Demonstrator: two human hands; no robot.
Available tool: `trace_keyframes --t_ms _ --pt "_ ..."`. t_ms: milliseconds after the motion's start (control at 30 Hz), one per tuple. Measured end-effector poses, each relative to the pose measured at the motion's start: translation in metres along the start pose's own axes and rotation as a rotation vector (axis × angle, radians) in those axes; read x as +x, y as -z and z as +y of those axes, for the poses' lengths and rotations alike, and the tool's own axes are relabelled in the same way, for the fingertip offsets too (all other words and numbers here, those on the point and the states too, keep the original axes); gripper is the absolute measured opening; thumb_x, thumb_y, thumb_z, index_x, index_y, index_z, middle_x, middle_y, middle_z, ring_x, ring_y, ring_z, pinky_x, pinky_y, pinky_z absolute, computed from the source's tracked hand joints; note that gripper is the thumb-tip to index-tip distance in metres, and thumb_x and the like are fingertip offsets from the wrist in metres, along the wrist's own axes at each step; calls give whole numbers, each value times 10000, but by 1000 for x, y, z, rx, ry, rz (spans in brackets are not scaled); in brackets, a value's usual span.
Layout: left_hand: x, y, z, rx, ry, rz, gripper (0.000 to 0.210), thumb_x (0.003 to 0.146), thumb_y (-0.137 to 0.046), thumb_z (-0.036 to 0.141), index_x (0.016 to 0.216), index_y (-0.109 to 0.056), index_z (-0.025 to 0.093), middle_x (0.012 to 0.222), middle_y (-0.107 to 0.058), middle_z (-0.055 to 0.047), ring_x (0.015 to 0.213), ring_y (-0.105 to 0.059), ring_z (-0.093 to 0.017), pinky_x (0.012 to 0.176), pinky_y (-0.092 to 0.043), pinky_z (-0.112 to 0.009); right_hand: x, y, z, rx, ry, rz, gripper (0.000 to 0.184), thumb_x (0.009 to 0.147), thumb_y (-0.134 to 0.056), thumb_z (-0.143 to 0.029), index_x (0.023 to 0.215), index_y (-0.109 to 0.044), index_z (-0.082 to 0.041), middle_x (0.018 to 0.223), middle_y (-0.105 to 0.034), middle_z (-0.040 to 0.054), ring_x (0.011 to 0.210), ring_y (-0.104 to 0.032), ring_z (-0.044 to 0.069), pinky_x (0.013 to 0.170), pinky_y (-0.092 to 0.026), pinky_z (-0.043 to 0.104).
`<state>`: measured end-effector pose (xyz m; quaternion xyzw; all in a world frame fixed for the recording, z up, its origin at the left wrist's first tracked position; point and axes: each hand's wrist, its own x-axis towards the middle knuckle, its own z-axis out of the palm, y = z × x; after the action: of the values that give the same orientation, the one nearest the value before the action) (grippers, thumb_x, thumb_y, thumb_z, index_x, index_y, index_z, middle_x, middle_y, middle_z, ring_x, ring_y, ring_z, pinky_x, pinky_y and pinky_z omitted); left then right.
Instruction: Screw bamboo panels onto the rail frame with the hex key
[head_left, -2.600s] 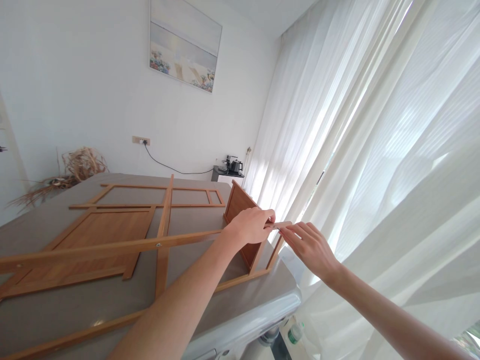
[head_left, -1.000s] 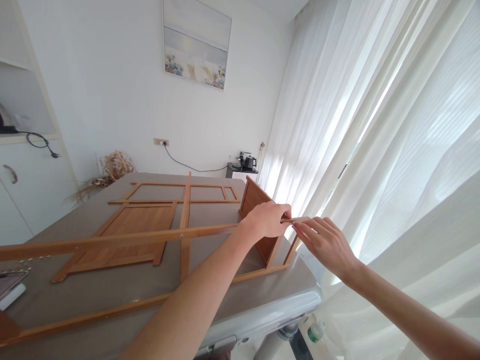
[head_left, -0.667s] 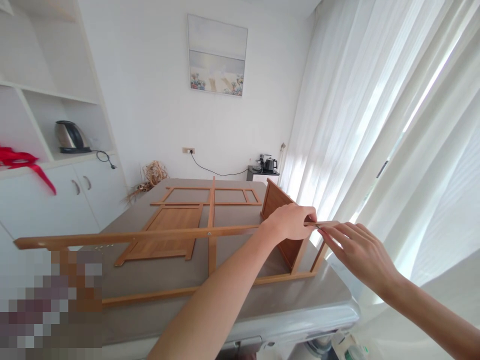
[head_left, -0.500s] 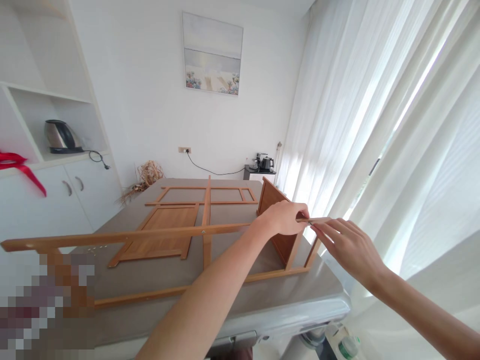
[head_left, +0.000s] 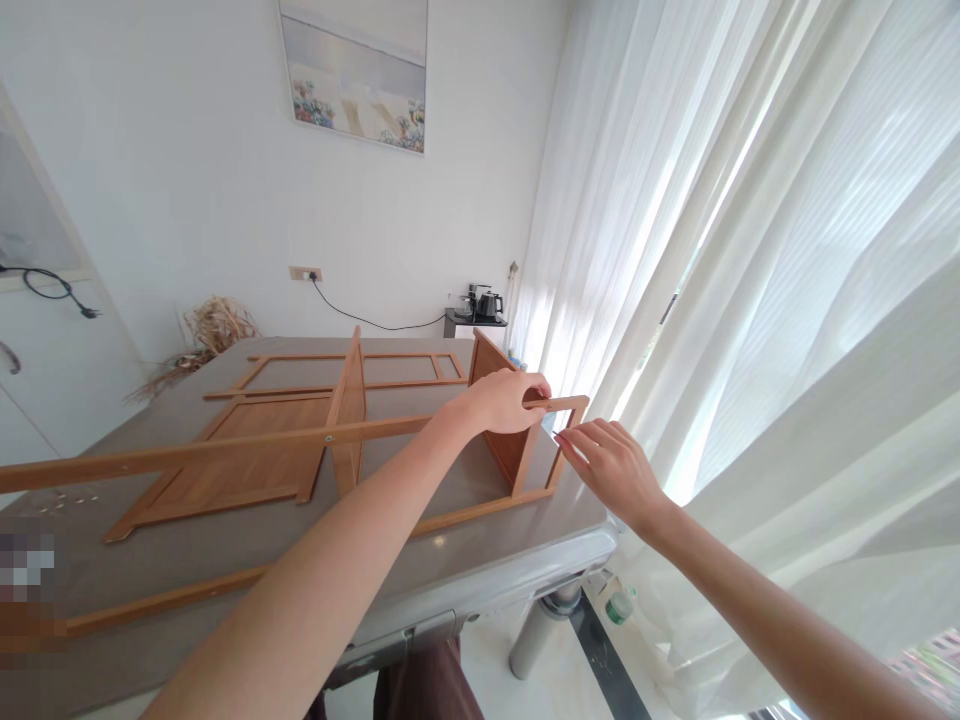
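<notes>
A wooden frame stands on its side across the table, its upper rail [head_left: 247, 449] running toward the right end. My left hand [head_left: 504, 400] grips that rail near its right end, thumb and fingers wrapped around it, beside an upright wooden panel [head_left: 501, 452]. Just right of the frame's end piece, my right hand [head_left: 611, 465] is closed in a pinch, apart from the wood. A small thin dark piece pokes from its fingertips; its kind is too small to tell. A second wooden panel [head_left: 349, 410] crosses the frame further left.
A flat wooden panel [head_left: 225, 485] and an open wooden frame [head_left: 281, 389] lie on the grey table [head_left: 420, 590]. Small metal parts [head_left: 75, 498] are scattered at left. Dried stalks [head_left: 217, 325] stand beyond the table; a curtain [head_left: 750, 300] hangs at right.
The view has turned right and downward. My right hand has come away from the rail's end, leaving a gap, with the small dark piece in its fingers. My left hand still grips the rail.
</notes>
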<state>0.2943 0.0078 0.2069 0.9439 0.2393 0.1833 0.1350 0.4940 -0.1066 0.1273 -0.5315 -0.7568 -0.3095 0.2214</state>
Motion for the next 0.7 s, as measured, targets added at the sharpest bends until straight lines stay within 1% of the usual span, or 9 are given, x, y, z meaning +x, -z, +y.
trace_keyframes --t_ms 100,167,233,333,400,467,567,633,700 --pt "0 0 1 8 -8 8 277 889 -534 373 1137 -636 306 1133 -704 -2 1002 -644 -218 827 -486 -297 -17 -18 -11 163 -150 -144 274 1035 -435 -298 866 -632 -212 731 -642 40 718 -600 177 678 -400 302" --pt "0 -1 2 9 -11 8 273 903 -518 371 1144 -631 308 1134 -708 1 965 -654 -210 805 -487 -295 -29 -32 -20 200 -202 -176 244 1034 -414 -278 892 -604 -221 709 -640 13 635 -598 158 583 -382 264" --pt "-1 -1 2 22 -11 8 276 914 -506 379 1152 -626 308 1129 -712 0 933 -661 -206 771 -488 -293 -40 -46 -29 242 -244 -203 202 1020 -416 -234 905 -582 -221 688 -642 -6 582 -601 146 526 -362 239" --pt "-2 -1 3 50 -45 19 287 923 -495 374 1166 -628 301 1170 -709 -1 988 -663 -215 815 -496 -306 -52 -66 -40 299 -301 -225 198 990 -390 -147 969 -576 -212 677 -656 -19 567 -626 144 525 -394 231" --pt "-2 0 4 56 -71 32 296 924 -496 367 1167 -647 295 1250 -687 2 1061 -655 -222 891 -493 -317 -58 -79 -45 334 -331 -236 239 958 -382 -95 1008 -585 -211 725 -693 -13 633 -675 148 566 -435 227" --pt "-2 0 4 53 -77 40 308 920 -507 372 1166 -673 291 1307 -665 11 1117 -643 -225 946 -485 -317 -62 -91 -50 353 -368 -238 269 939 -376 -72 994 -598 -212 797 -728 7 734 -715 158 622 -463 231" --pt "-3 -1 4 71 -90 56 320 919 -516 369 1170 -695 283 1287 -681 17 1141 -638 -225 963 -486 -308 -67 -107 -59 346 -454 -227 279 958 -350 -99 971 -609 -202 807 -741 38 770 -730 186 635 -462 251" --pt "-4 -1 5 120 -109 73 308 920 -513 352 1152 -702 279 1238 -706 11 1118 -650 -226 937 -495 -306 -68 -114 -67 332 -516 -218 273 980 -345 -153 954 -612 -199 748 -731 45 700 -722 202 590 -435 260" --pt "-4 -1 6 188 -111 79 286 927 -501 334 1123 -703 282 1160 -735 0 1060 -672 -224 873 -512 -303 -68 -118 -74 322 -566 -214 267 991 -357 -225 937 -618 -202 688 -713 40 621 -703 210 545 -402 263"
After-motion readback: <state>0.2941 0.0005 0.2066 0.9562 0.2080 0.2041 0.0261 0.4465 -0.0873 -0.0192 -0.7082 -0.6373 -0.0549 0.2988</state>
